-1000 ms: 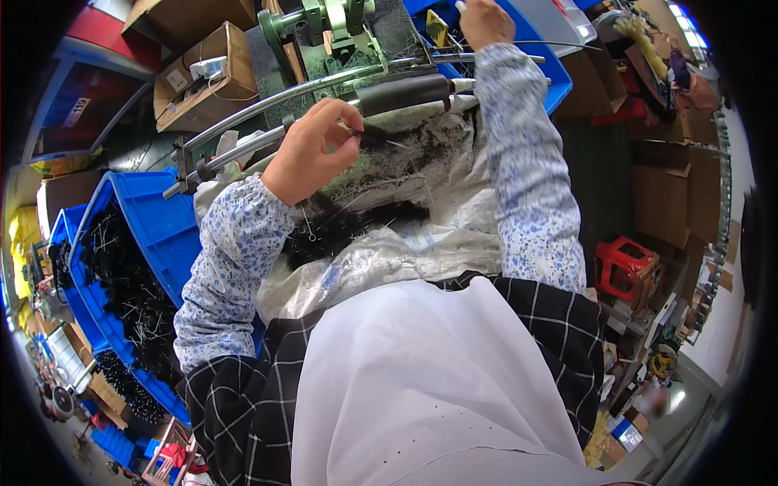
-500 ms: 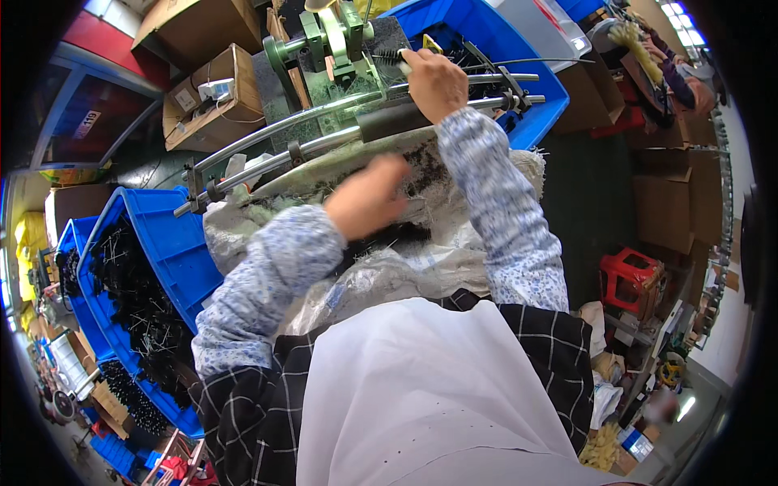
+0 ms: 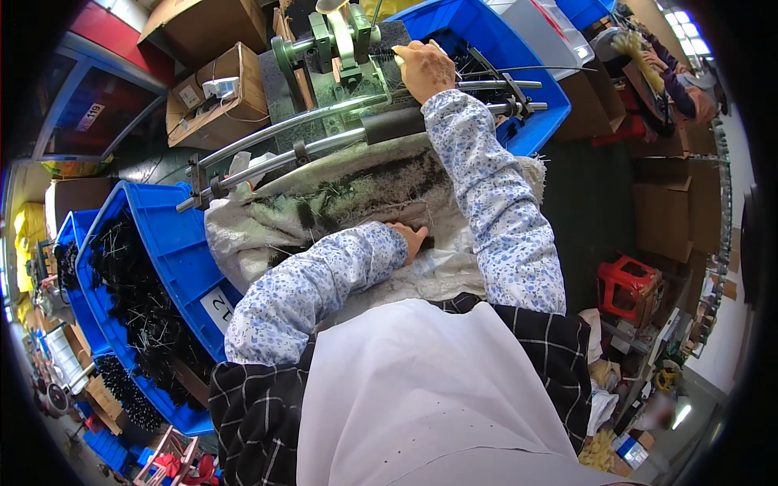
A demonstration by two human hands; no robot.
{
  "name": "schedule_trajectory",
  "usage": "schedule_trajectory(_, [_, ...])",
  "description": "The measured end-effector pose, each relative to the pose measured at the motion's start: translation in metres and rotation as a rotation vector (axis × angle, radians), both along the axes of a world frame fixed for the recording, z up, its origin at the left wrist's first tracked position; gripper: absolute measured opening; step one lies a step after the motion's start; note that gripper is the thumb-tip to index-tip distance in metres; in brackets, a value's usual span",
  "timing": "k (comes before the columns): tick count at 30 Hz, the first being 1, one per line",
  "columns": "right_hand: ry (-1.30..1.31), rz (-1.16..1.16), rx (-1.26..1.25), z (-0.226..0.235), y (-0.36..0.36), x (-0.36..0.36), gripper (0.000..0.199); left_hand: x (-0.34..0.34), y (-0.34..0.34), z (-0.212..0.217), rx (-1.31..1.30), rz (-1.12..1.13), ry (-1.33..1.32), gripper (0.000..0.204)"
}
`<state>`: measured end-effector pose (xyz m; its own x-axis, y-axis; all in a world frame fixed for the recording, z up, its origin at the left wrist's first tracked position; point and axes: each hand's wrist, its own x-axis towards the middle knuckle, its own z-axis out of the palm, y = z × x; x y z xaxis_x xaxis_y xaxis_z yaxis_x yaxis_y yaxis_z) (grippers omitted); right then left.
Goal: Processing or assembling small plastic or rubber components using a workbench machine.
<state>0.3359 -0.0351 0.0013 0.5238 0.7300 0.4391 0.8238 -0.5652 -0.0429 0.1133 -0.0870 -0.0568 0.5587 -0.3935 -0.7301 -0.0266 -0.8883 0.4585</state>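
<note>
Left-crate label: a white label [image 3: 217,309] with dark characters is on the wall of the blue plastic crate [image 3: 166,231] at the person's left.
Door sign: a small white sign [image 3: 91,117] with dark figures is on the dark glass door at upper left.
Carton label: a pale label [image 3: 188,97] is on the open cardboard carton [image 3: 215,130]; its print is too small to read.
Right hand: the right hand [image 3: 428,71] is just beside the green bench machine [image 3: 344,44], fingers bent and close together; whether they grip anything cannot be told.
Left hand: the left hand [image 3: 411,235] reaches down at the woven white sack [image 3: 243,231], its fingers partly hidden by the floral sleeve [image 3: 324,263]; their grip cannot be told.
Wire-stemmed black bristle pieces: a heap [image 3: 150,308] fills the left crate; a dark patch shows beside the left fingertips.
Steel rails: the rails [image 3: 259,168] run between machine and sack.
</note>
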Motion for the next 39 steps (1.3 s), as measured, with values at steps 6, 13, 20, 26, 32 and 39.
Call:
schedule_trajectory(6, [0.008, -0.040, -0.040, 0.004, 0.003, -0.002, 0.018, -0.004, -0.009, -0.029, -0.008, 0.038, -0.072, 0.064])
schedule_trajectory(13, [0.091, 0.015, 0.037, -0.009, 0.006, 0.009, 0.021, -0.001, -0.002, -0.018, 0.059, -0.246, 0.004, 0.052])
schedule_trajectory(20, [0.101, 0.042, -0.092, -0.013, 0.010, 0.018, 0.022, -0.002, 0.017, 0.009, -0.216, 0.002, 0.011, 0.039])
schedule_trajectory(26, [0.099, -0.100, -0.025, -0.003, -0.014, 0.005, 0.036, -0.017, 0.082, 0.076, -0.149, 0.233, -0.179, 0.039])
schedule_trajectory(32, [0.200, -0.049, 0.042, -0.011, 0.006, -0.007, 0.034, -0.054, 0.147, 0.074, -0.011, 0.442, -0.348, 0.040])
schedule_trajectory(39, [0.114, 0.001, 0.066, -0.007, 0.041, -0.044, 0.019, -0.056, 0.149, 0.081, -0.098, 0.371, -0.698, 0.035])
